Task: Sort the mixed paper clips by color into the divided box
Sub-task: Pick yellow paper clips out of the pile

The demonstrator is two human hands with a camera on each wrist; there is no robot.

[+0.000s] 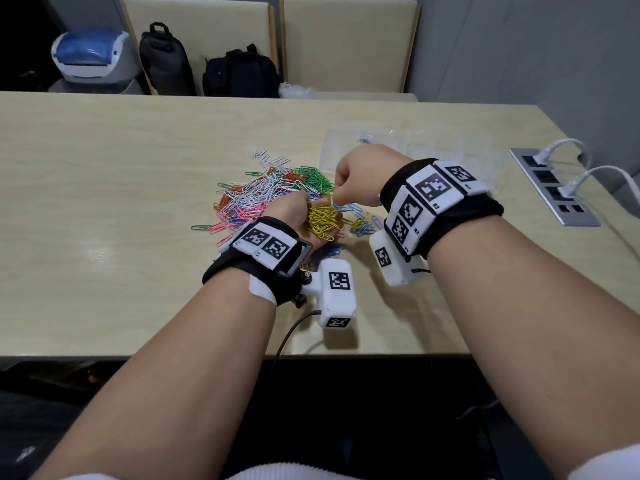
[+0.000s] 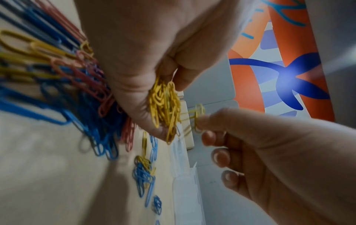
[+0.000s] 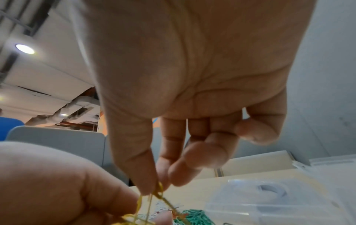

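Pale wood-grain laminate table (image 1: pixel 104 174), smooth with a soft sheen. Colour-coated wire paper clips (image 1: pixel 263 195), glossy, frame centre. Clear glossy plastic divided box (image 1: pixel 408 150), upper right. Brushed-metal socket strip (image 1: pixel 550 185), right edge.

The camera on my head looked forward and down over both my arms at the table (image 1: pixel 104 174), from fairly high up. It took in the whole pile of paper clips (image 1: pixel 273 199) and the clear divided box (image 1: pixel 408 150) behind it. The camera on my left wrist sat very close under my left hand (image 2: pixel 146 57) and looked along it, low over the table. The camera on my right wrist sat just as close under my right hand (image 3: pixel 192 76) and looked up past it toward the ceiling. All three saw the yellow clips (image 1: pixel 322 220) between my two hands. Each wrist camera also caught my other hand.
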